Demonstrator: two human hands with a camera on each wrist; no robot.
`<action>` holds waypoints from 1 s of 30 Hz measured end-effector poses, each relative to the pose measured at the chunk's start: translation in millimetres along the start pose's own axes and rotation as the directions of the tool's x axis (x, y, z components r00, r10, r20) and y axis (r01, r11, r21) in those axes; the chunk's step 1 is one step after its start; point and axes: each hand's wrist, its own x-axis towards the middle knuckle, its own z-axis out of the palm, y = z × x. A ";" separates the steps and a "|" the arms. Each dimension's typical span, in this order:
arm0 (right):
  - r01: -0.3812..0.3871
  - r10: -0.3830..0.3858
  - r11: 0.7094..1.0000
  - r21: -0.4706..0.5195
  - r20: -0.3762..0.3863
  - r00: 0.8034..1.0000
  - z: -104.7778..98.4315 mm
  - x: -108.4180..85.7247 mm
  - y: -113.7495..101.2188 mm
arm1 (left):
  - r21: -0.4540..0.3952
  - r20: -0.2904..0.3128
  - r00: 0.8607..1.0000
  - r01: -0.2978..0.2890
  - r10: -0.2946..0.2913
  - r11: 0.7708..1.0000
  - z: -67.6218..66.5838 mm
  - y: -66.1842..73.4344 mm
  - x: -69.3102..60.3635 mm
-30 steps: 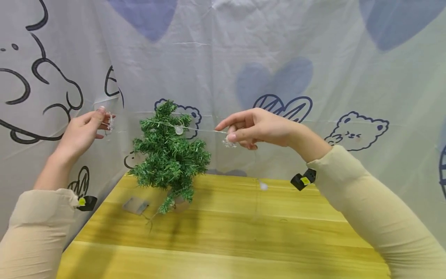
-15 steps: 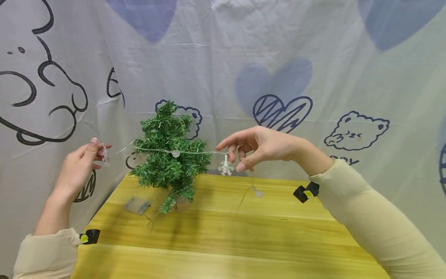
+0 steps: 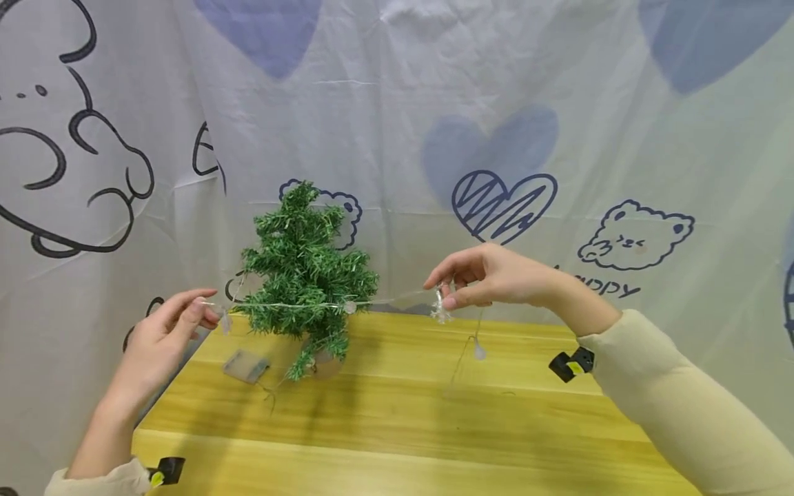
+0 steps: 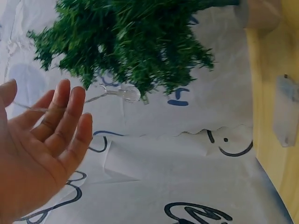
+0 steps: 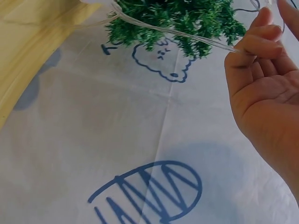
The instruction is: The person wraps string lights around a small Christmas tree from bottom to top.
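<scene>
A string of fairy lights (image 3: 291, 305) stretches across the front of a small green Christmas tree (image 3: 304, 269). In the head view my left hand (image 3: 164, 337) pinches its wire between thumb and index finger, left of the tree. A clear light (image 3: 225, 322) dangles by those fingertips. To the right of the tree, my right hand (image 3: 496, 279) holds the string beside a clear snowflake light (image 3: 441, 313). Midway along the stretch sits a round clear light (image 3: 350, 307). The right wrist view has wires (image 5: 173, 31) running to my curled right fingers.
Behind the tree's left side, a flat battery box (image 3: 246, 366) with a thin wire lies on the yellow wooden table (image 3: 397, 420). Another clear light (image 3: 480, 351) hangs below my right hand. A white printed curtain (image 3: 397, 138) encloses the back and left.
Both hands have come down, bringing the string from near the treetop to the lower branches. My left hand has moved right, toward the tree; my right hand has moved further right.
</scene>
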 end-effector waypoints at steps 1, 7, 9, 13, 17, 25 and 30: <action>-0.011 0.011 1.000 -0.004 -0.009 1.000 0.4 -2.4 2.2 | 0.007 0.011 1.000 -0.009 0.008 1.000 1.8 0.5 -3.2; -0.072 0.072 0.997 0.003 -0.056 0.996 -0.9 -17.9 12.7 | 0.044 0.050 0.996 -0.082 0.080 0.996 14.5 4.9 -14.4; -0.083 0.083 0.997 0.004 -0.086 0.993 -3.7 -22.7 15.2 | 0.049 0.044 0.993 -0.114 0.112 0.992 19.6 7.8 -14.1; -0.097 0.098 0.995 0.011 -0.158 0.983 -11.0 -29.9 21.3 | 0.085 0.034 0.979 -0.202 0.199 0.976 31.4 14.6 -9.5; -0.085 0.094 0.995 0.048 -0.230 0.969 -17.4 -33.3 28.2 | 0.145 0.045 0.959 -0.282 0.278 0.948 44.4 18.9 -6.4; 0.045 0.107 0.945 0.325 -0.436 0.894 -29.5 -26.1 31.5 | 0.191 0.102 0.953 -0.300 0.285 0.935 59.4 22.9 -7.9; 0.172 0.108 0.869 0.464 -0.517 0.849 -37.1 -16.4 27.2 | 0.181 0.117 0.955 -0.291 0.273 0.939 59.6 25.0 -8.0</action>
